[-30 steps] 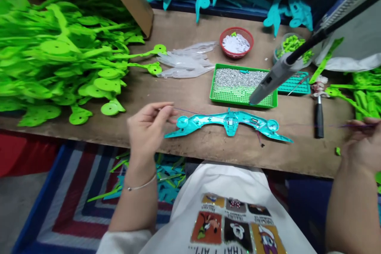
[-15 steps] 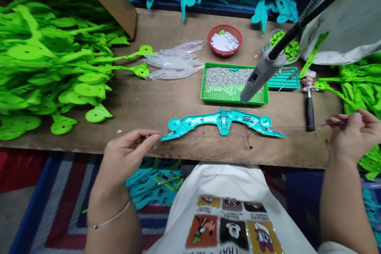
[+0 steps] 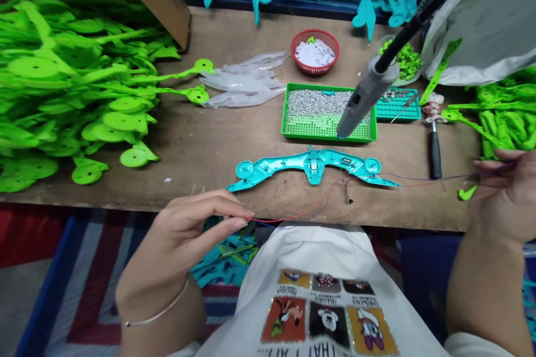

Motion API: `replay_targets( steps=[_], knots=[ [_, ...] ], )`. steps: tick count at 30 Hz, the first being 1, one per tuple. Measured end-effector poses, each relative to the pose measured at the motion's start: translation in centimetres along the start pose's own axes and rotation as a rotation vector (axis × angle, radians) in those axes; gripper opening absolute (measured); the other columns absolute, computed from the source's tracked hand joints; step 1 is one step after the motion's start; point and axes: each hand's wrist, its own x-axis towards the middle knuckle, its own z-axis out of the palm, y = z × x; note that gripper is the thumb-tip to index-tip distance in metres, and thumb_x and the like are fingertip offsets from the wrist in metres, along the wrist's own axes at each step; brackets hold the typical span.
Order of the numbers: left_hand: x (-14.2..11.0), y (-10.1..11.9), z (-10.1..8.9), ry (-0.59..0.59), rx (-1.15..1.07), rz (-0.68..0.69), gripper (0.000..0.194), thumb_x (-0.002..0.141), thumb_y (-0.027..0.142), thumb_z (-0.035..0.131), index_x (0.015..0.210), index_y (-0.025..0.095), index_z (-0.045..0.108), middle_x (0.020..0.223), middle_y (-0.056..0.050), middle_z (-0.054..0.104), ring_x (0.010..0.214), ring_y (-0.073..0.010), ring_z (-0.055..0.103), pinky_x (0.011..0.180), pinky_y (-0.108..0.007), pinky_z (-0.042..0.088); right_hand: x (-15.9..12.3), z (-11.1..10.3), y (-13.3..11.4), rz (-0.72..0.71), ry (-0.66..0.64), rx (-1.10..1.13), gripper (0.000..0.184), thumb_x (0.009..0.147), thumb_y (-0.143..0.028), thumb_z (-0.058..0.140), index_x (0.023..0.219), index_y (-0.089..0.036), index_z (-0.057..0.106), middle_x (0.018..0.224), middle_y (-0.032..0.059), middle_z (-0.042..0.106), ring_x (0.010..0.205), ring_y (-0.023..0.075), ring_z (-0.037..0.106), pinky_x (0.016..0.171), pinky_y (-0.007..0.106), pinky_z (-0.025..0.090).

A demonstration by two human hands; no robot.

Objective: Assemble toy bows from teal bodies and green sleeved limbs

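A turquoise bow-shaped plastic shell lies on the table with its inner side up. My left hand is closed, pinching thin red and blue wires between thumb and fingertips, in front of the table edge. Those wires run slack to a small black connector below the shell. My right hand, at the far right, is closed on the other stretch of wires, which crosses the shell's right tip. A hammer with a black handle lies left of that hand.
An electric screwdriver hangs over a green tray of small metal screws. Behind stand a red basket and a bowl of green pieces. Green plastic parts pile up left; clear plastic pieces lie beside them.
My left hand has moved right and toward my body, and the wires it holds have gone slack, off the shell's left end. My right hand has shifted slightly right.
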Motion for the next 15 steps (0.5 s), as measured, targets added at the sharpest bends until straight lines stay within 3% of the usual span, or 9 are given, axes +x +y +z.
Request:
replay_targets(
  steps=[3,7,9,12,15],
  knots=[
    [0.3,0.2,0.7,0.074,-0.003,-0.116,0.008,0.094,0.024,0.068,0.095,0.027,0.075,0.081,0.001,0.074,0.071,-0.0123,0.069,0.062,-0.022,0.053,-0.8,1.2,-2.2,-0.039,-0.014,0.003,0.020,0.085,-0.031,0.078,0.097,-0.017,0.072,0.070,0.0001,0.066,0.056,0.0155,0.067,0.041,0.027,0.057],
    [1.1,-0.4,1.5,0.412,-0.057,-0.324,0.012,0.093,0.032,0.071,0.099,0.022,0.074,0.076,0.002,0.072,0.061,-0.0095,0.063,0.056,-0.019,0.050,-2.8,2.8,-5.3,0.051,-0.077,0.009,0.027,0.083,-0.037,0.081,0.099,-0.016,0.074,0.067,0.0004,0.067,0.052,0.0142,0.065,0.040,0.027,0.056],
    [1.8,-1.2,1.6,0.501,-0.055,-0.362,0.021,0.093,0.033,0.071,0.109,0.020,0.072,0.079,0.001,0.072,0.063,-0.0099,0.063,0.059,-0.020,0.051,-3.9,3.4,-6.6,0.150,-0.126,0.023,0.027,0.082,-0.035,0.082,0.099,-0.015,0.074,0.067,0.0014,0.069,0.052,0.0149,0.066,0.039,0.026,0.056],
    [2.4,-2.6,1.6,0.480,-0.007,-0.417,0.027,0.094,0.033,0.069,0.117,0.018,0.066,0.081,0.002,0.071,0.065,-0.0101,0.063,0.063,-0.021,0.051,-5.2,3.8,-7.9,0.267,-0.189,0.062,0.020,0.082,-0.029,0.082,0.094,-0.016,0.074,0.067,0.0027,0.072,0.050,0.0156,0.067,0.039,0.026,0.055],
    [2.2,-4.0,1.7,0.390,0.019,-0.475,0.025,0.096,0.037,0.065,0.112,0.017,0.066,0.086,0.000,0.072,0.063,-0.0101,0.061,0.061,-0.022,0.050,-6.1,3.7,-8.7,0.342,-0.254,0.080,0.013,0.083,-0.025,0.081,0.091,-0.018,0.074,0.070,0.0033,0.074,0.047,0.0159,0.065,0.039,0.028,0.055]
  ],
)
